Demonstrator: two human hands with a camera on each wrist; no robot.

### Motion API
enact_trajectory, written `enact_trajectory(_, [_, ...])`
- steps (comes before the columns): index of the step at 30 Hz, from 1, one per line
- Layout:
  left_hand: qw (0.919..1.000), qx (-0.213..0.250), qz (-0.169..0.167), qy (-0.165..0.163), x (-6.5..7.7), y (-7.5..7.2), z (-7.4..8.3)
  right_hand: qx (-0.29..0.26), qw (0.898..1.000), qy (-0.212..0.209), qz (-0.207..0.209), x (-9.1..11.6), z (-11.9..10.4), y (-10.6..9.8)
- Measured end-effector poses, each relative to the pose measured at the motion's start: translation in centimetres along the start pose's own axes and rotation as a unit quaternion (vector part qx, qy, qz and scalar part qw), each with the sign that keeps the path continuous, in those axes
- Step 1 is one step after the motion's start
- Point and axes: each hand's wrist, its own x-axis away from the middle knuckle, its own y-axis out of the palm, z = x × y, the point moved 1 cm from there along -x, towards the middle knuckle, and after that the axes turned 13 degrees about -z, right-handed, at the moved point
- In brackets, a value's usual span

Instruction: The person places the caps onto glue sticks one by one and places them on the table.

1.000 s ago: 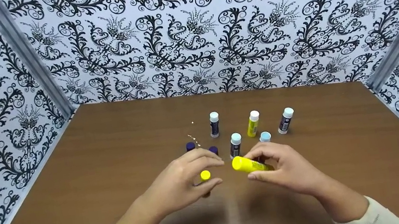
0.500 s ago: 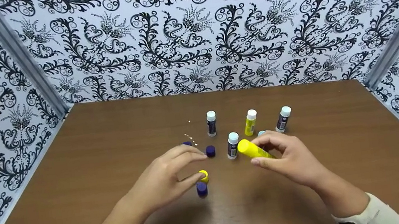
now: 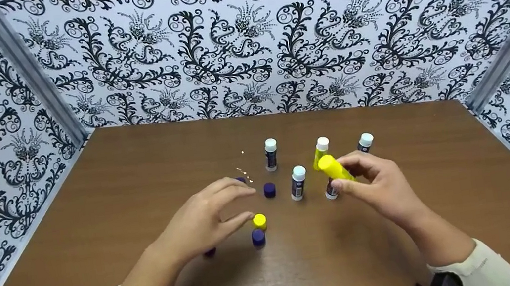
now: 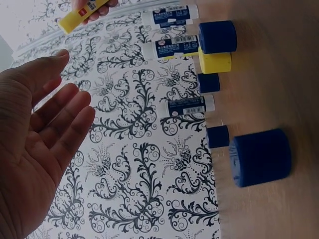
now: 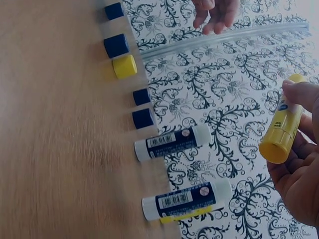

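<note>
My right hand (image 3: 383,185) grips a yellow glue stick (image 3: 336,168) between thumb and fingers, raised and tilted over the standing sticks. In the right wrist view its printed label shows on the yellow barrel (image 5: 283,122). My left hand (image 3: 205,215) holds nothing, its fingers and thumb loosely apart above the table. Close to its thumb tip in the head view stands a yellow cap (image 3: 259,221), with a dark blue cap (image 3: 258,238) just in front. Another blue cap (image 3: 269,190) stands farther back; two more are partly hidden by the left hand.
Uncapped glue sticks with white tops stand upright: dark blue ones (image 3: 271,154) (image 3: 298,183) (image 3: 365,142), a yellow one (image 3: 320,151) behind the held stick, and one (image 3: 331,190) partly covered by it. Small white crumbs (image 3: 243,172) lie on the brown table (image 3: 147,158). Patterned walls (image 3: 240,40) enclose it.
My right hand has carried the yellow glue stick away, up and to the right in the head view. My left hand has drawn back slightly leftward, uncovering the caps near its thumb.
</note>
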Motion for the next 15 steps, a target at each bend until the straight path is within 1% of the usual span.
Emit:
enact_trajectory(5, [0.9997,0.005,-0.011,-0.023,0.0,0.0,-0.5,-0.007,1.0,0.012,0.021,-0.2,0.1,-0.8])
enact_trajectory(10, [0.9993,0.01,-0.02,-0.03,-0.1,0.1,-0.8,-0.027,0.998,0.028,0.045,-0.4,0.1,-2.0])
enact_trajectory(15, [0.9989,0.012,-0.024,-0.038,-0.1,0.2,-1.0,-0.029,0.997,0.042,0.064,-0.6,0.7,-2.9])
